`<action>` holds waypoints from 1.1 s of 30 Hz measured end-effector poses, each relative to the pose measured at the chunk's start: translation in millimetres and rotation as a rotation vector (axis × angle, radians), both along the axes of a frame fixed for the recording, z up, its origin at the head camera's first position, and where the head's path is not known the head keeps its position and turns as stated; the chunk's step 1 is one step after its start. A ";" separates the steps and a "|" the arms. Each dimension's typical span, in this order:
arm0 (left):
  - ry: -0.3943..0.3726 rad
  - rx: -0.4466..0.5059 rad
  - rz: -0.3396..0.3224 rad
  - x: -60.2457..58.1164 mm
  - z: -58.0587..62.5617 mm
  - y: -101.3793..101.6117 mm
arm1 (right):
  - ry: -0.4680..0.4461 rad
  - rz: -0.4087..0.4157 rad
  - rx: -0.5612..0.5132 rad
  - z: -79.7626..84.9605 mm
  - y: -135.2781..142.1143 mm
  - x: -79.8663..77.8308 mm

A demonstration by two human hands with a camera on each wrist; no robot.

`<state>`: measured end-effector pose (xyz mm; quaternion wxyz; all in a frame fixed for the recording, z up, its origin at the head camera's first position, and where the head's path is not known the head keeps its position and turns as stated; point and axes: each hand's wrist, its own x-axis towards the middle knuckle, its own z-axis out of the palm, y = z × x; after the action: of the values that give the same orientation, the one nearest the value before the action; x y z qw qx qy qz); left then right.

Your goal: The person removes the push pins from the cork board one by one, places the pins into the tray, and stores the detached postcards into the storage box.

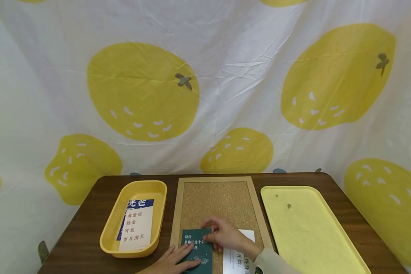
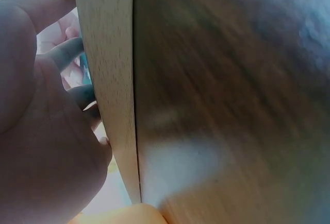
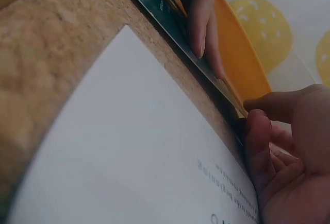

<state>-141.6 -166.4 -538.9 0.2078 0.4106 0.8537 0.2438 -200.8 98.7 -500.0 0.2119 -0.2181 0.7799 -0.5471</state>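
On the cork board point(image 1: 216, 201) lies a dark green card point(image 1: 189, 257) with white print and a line drawing. My left hand point(image 1: 178, 257) rests on the card's left part with its fingers spread; in the right wrist view, left fingers point(image 3: 200, 28) press on its face. At the upper right corner, my right hand point(image 1: 224, 234) has its thumb and index finger curled about the card's edge. In the right wrist view that hand point(image 3: 296, 152) shows thumb and index tips close together. A white printed card point(image 1: 230, 262) lies partly under the right hand and sleeve.
Left of the board stands an orange-yellow basket point(image 1: 161, 224) holding a cream card point(image 1: 137, 230) over a blue-and-white one point(image 1: 147, 203). At the right lies a pale yellow tray point(image 1: 308, 224). Behind the dark wooden table point(image 1: 83, 228) hangs a lemon-print cloth point(image 1: 233, 76).
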 end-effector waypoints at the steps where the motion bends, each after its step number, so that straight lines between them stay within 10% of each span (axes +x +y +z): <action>1: 0.001 0.000 -0.001 0.1 0.1 0.1 | 0.012 0.015 0.001 -0.4 0.3 0.2; 15: -0.016 -0.014 0.015 -3.3 -6.3 1.1 | -0.007 0.076 0.061 -2.5 6.4 -3.3; 33: -0.099 -0.007 0.062 7.4 41.0 10.9 | -0.056 0.098 0.049 1.5 5.3 -2.6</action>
<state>-134.2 -155.4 -497.9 0.2435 0.3708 0.8556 0.2669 -203.5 104.0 -498.5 0.2652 -0.2353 0.7754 -0.5226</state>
